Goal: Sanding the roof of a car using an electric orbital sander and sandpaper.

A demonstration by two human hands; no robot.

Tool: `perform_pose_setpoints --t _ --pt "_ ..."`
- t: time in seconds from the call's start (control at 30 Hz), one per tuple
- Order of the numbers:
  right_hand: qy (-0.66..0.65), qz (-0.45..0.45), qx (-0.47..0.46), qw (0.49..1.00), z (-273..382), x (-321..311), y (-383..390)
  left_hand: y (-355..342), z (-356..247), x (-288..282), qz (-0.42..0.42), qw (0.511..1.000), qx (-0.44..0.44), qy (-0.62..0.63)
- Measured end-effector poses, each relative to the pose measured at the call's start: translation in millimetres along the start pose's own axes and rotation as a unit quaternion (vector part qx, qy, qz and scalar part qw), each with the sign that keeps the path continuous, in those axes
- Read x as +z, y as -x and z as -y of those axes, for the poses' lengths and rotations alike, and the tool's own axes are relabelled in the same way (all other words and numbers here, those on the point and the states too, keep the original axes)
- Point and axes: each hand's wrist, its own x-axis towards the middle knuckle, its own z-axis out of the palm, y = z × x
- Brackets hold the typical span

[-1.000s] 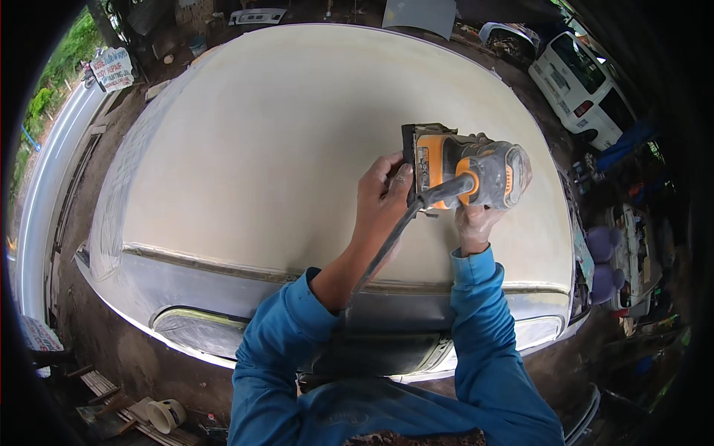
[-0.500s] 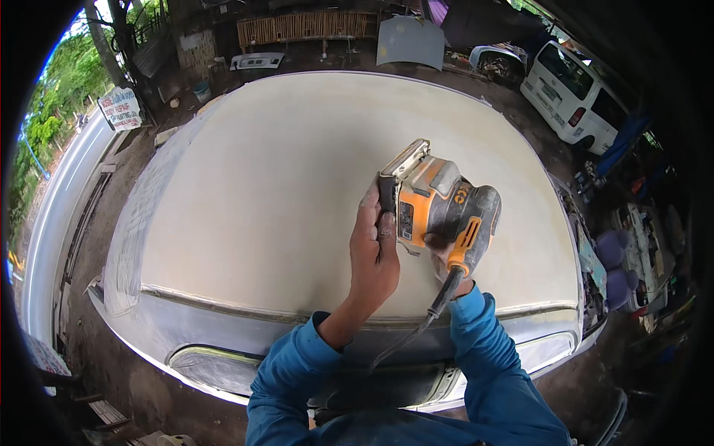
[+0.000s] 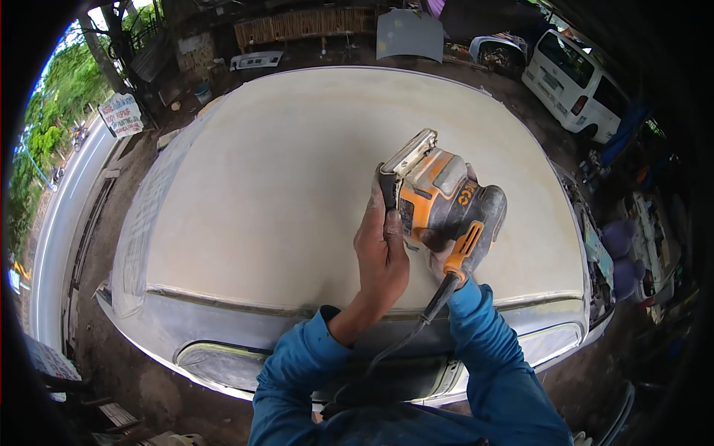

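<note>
Head view: the left hand (image 3: 382, 256) pinches the edge of the flat base (image 3: 411, 154) of an orange-and-grey power sander (image 3: 448, 202), its thumb on the near side and its other fingertips hidden behind. Just right of it, the right hand (image 3: 440, 260) is curled around the sander's body, partly covered by it. The tool is tilted, its base toward the left hand. A dark cord (image 3: 440, 295) trails from beside the right hand toward the person. Below both hands spreads a pale vehicle roof (image 3: 253, 193).
</note>
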Motion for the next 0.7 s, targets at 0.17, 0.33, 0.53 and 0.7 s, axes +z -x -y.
perform_pose_setpoints --t 0.17,0.33,0.53,0.7 --pt "0.052 -0.088 0.064 0.993 1 1 -2 -3 5 -1 0.046 0.998 0.025 -0.023" --pt "0.380 0.004 -0.030 0.925 -14 -65 17 -16 12 -19 0.227 0.970 -0.028 0.078" --pt "0.358 -0.071 0.103 0.925 -8 -50 15 -21 18 -31 0.286 0.953 0.027 -0.096" --pt "0.372 -0.070 0.121 0.918 -9 -58 17 -19 28 -30 0.277 0.955 0.031 -0.099"
